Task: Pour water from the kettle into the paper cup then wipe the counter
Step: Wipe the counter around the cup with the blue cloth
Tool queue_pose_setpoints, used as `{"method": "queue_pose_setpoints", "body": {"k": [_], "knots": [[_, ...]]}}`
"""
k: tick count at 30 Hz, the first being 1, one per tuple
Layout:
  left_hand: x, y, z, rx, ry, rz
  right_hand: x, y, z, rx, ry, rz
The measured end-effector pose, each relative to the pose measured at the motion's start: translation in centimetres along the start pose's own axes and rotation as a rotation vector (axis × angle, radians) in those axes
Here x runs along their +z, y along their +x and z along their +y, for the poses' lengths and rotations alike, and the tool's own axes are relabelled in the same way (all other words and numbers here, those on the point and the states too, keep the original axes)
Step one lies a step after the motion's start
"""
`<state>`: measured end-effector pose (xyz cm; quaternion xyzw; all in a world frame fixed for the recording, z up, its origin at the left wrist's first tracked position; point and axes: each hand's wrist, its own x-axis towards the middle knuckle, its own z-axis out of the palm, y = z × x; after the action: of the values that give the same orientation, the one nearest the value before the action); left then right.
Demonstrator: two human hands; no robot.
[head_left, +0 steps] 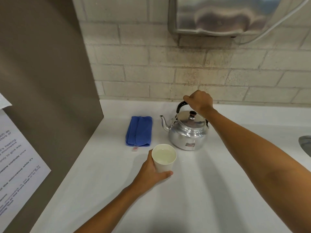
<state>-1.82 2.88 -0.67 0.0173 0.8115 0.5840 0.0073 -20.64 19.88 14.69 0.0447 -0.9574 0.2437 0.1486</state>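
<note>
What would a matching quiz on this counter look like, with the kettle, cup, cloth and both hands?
Things:
1. kettle
2. cup
3. cloth
4. left hand
5. right hand

States:
A. folded, blue, untouched
B. grips the black handle
C. upright on the counter, lid on
D. holds the cup's side
E. has water in it

Pairs: 1-C, 2-E, 3-A, 4-D, 5-B

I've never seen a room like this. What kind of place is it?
Probably a shared break-room kitchenette. A shiny metal kettle and a white paper cup of water stand on a white counter, a printed notice mentioning a microwave hangs on the left, and a sink edge shows at right.
</note>
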Motion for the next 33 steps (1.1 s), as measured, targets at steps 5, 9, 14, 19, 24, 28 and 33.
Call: {"method": "queue_pose_setpoints", "body": {"k": [5, 9, 14, 19, 24, 28, 33], "knots": [[-2.1, -0.7, 0.4, 0.025, 0.104, -0.124, 1.0, 0.0, -0.2, -0.061, -0.032, -0.024], [-6.6, -1.1, 0.6, 0.018, 0.298, -0.158, 0.5, -0.8, -0.5, -0.075, -0.008, -0.004], [-10.6, 1.3, 2.1, 0.017, 0.33, 0.059, 0.5, -5.4, -0.2, -0.124, 0.207, 0.443], [-11.4, 6.4, 2.3, 0.012, 0.446, 0.187, 4.1, -15.7, 3.8, 0.11, 0.275, 0.239], [-10.1, 12.0, 1.8, -0.051, 0.563, 0.183, 8.1, -22.9, 6.4, 0.08, -0.099, -0.107], [-8.0, 14.4, 0.9, -0.08, 0.67, 0.152, 9.2, -23.3, 6.8, 0.086, -0.254, -0.235], [-6.0, 15.5, -1.6, -0.154, 0.828, 0.112, 9.5, -23.2, 6.7, 0.086, -0.281, -0.275]]}}
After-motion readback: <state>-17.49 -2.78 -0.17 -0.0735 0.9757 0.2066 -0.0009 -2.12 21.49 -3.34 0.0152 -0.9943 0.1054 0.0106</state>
